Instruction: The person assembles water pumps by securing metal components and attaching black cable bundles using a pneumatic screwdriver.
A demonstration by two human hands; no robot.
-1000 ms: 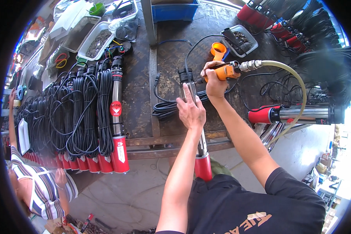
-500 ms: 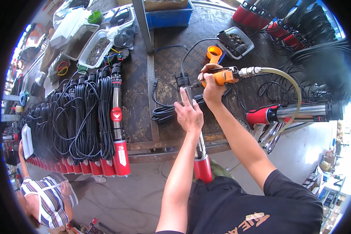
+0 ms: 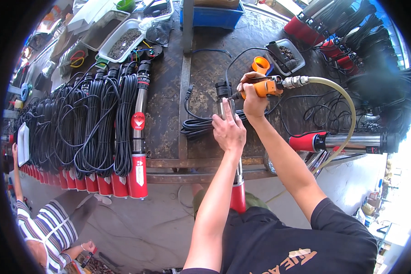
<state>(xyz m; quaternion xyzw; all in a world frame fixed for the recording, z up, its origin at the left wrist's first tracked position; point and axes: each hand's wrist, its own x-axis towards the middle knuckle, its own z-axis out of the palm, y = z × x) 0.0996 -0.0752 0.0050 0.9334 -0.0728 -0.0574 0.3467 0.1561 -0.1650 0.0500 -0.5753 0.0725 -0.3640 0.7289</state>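
Observation:
A long pump with a steel tube, a black head (image 3: 223,89) and a red base (image 3: 238,197) lies across the table's front edge, its base toward my body. My left hand (image 3: 229,132) holds the tube just below the head, index finger stretched along the steel. In my right hand (image 3: 255,98) is an orange air screwdriver (image 3: 266,88), pointing left with its tip at the side of the pump head. The exact contact of the tip is too small to make out. A pale hose (image 3: 347,98) runs from the tool's back. Beside the tube lies a coiled black cable (image 3: 197,128).
Several red-based pumps with bundled black cables (image 3: 84,132) stand in a row at left. Another pump (image 3: 351,142) lies at right. Behind my hands are an orange cup-shaped piece (image 3: 260,64), a white tray (image 3: 297,55) and a blue bin (image 3: 214,17). A co-worker (image 3: 50,223) is at lower left.
The view has shifted slightly, so the table and my hands appear farther right. Both hands keep their hold, with the screwdriver still at the pump head. The co-worker's lower hand has moved down.

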